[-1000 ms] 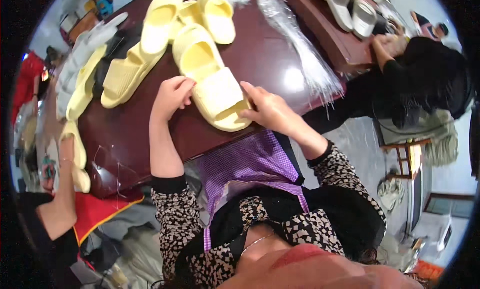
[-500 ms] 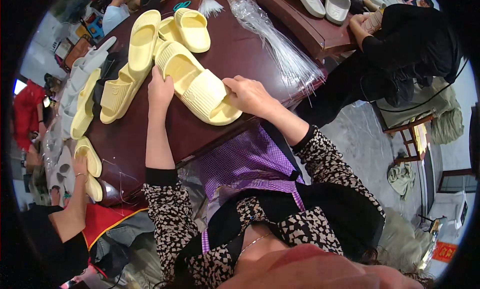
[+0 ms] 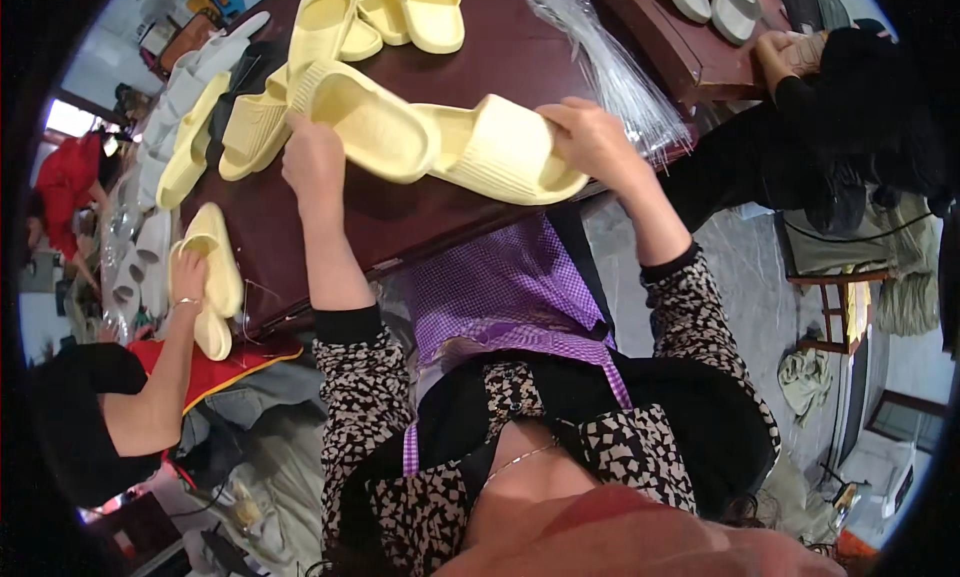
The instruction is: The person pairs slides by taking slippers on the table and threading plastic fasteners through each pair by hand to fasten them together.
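Observation:
Two ribbed yellow slide slippers lie end to end over the near part of the table, one in each hand. My left hand [image 3: 313, 167] is closed on the edge of the left slipper [image 3: 375, 127], whose insole faces up. My right hand [image 3: 597, 145] grips the outer end of the right slipper [image 3: 503, 145], with its wide strap on top. Where the two meet, the left slipper overlaps the right one. Beyond them, more yellow slippers [image 3: 432, 15] are heaped, one long slipper [image 3: 325, 19] leaning across the pile.
A bundle of clear plastic strands [image 3: 610, 62] lies on the dark red table [image 3: 490, 62]. At left, a co-worker's hand [image 3: 187, 275] rests on a yellow slipper pair [image 3: 218, 252]. Grey slippers [image 3: 737, 7] stand on a second table, beside a person in black [image 3: 840, 127].
The slippers, overlapped before, have been drawn apart into a line. My right hand moved right with its slipper. The co-worker's slippers at left now sit higher in view.

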The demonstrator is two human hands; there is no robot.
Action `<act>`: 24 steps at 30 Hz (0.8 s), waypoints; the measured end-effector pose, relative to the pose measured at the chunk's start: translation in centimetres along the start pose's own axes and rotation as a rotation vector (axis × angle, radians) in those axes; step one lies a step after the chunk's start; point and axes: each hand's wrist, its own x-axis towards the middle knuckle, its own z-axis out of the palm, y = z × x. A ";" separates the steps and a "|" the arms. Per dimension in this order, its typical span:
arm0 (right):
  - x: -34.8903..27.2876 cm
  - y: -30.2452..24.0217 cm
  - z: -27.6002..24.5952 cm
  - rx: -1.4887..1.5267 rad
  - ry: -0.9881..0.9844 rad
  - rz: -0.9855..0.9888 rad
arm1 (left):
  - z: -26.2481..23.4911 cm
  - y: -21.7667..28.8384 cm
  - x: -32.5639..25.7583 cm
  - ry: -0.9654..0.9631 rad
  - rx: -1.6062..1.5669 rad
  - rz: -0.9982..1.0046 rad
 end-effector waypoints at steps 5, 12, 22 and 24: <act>1.3 4.2 -2.5 -0.043 -0.038 -0.056 | -2.4 -2.8 -0.5 -0.048 -0.078 0.086; 10.5 5.3 -1.4 -0.060 -0.111 -0.583 | -2.4 1.3 -1.9 -0.196 -0.101 0.218; 17.0 8.0 -3.3 -0.077 0.222 -0.156 | 1.3 1.5 -2.4 -0.124 -0.088 0.201; 15.4 13.2 -2.1 -0.157 0.120 -0.087 | 1.8 1.4 -1.9 -0.133 -0.113 0.185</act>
